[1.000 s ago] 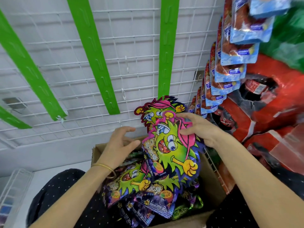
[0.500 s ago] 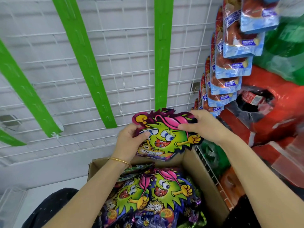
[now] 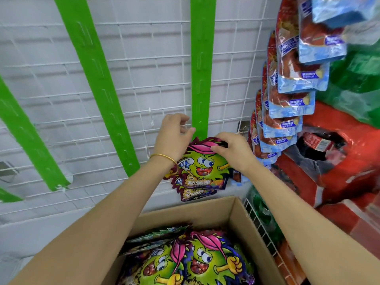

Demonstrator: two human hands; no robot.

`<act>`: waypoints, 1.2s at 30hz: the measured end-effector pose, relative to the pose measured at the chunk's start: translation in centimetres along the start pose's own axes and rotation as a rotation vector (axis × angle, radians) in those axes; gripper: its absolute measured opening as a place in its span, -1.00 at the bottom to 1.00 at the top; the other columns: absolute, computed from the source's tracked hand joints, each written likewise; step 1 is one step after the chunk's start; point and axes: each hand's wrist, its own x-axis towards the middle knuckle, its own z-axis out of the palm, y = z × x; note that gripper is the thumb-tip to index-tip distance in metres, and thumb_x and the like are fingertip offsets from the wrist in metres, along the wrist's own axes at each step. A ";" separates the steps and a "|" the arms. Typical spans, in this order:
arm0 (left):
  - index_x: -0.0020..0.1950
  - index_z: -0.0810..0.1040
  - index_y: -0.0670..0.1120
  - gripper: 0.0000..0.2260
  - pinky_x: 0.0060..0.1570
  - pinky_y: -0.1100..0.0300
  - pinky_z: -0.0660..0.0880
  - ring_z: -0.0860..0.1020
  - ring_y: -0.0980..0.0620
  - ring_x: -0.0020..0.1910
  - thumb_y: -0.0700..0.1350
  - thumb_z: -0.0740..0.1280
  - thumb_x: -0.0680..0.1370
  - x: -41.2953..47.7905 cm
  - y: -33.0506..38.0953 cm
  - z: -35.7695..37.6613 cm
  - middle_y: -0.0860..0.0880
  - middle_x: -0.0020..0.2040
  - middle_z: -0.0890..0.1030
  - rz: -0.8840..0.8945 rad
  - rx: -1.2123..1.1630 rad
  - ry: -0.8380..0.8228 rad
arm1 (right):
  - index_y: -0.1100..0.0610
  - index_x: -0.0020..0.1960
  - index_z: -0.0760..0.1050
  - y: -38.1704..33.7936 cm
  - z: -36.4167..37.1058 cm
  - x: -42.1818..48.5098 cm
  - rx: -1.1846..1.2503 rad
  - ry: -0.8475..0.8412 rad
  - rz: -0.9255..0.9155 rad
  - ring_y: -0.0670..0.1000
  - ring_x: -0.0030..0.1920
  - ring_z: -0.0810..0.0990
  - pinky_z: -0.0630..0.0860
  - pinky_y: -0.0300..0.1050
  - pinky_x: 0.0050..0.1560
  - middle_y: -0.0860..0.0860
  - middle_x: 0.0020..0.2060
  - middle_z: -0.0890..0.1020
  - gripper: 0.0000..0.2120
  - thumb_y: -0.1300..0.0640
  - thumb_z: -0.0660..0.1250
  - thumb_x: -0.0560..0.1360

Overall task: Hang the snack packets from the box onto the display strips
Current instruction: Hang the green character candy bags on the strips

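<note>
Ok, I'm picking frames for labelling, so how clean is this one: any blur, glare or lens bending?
Head view: wide-angle bending bows the wire grid and splays the green strips; the blue hanging packets at top right are smeared and carry glare; the monster packet pinched by the right hand is fairly sharp; light is even.

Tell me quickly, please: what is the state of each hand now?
Left hand: fingers curled beside the green display strip; a grip cannot be told.
Right hand: pinches the top of the snack packet.
</note>
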 end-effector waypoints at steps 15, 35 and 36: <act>-0.04 0.44 -0.05 -0.88 -0.04 0.00 0.52 0.52 -0.03 -0.13 -0.14 0.34 0.47 -0.5 -0.1 1.9 0.04 -0.15 0.48 0.095 0.087 -0.015 | 0.22 0.02 0.57 -0.2 1.2 0.6 0.058 0.077 0.013 -0.02 -0.08 0.45 0.26 -0.24 -0.17 0.12 -0.07 0.55 -0.85 0.18 0.34 0.49; -0.06 0.29 -0.10 -0.90 -0.35 0.15 0.27 0.35 0.05 -0.39 -0.10 0.17 0.59 0.2 -0.5 2.2 0.01 -0.38 0.37 -0.047 -0.044 -0.214 | 0.21 -0.07 0.37 -0.2 2.3 -0.4 -0.110 0.133 -0.036 0.05 -0.18 0.41 0.26 -0.11 -0.22 0.03 -0.19 0.42 -0.85 0.12 0.23 0.56; -0.05 0.29 -0.10 -0.90 -0.36 0.16 0.28 0.35 0.05 -0.39 -0.10 0.17 0.59 0.1 -0.6 2.1 0.01 -0.38 0.36 -0.049 -0.046 -0.212 | 0.23 -0.06 0.37 0.0 2.5 -0.6 -0.111 0.118 -0.033 0.06 -0.17 0.42 0.25 -0.11 -0.21 0.03 -0.19 0.42 -0.84 0.12 0.23 0.56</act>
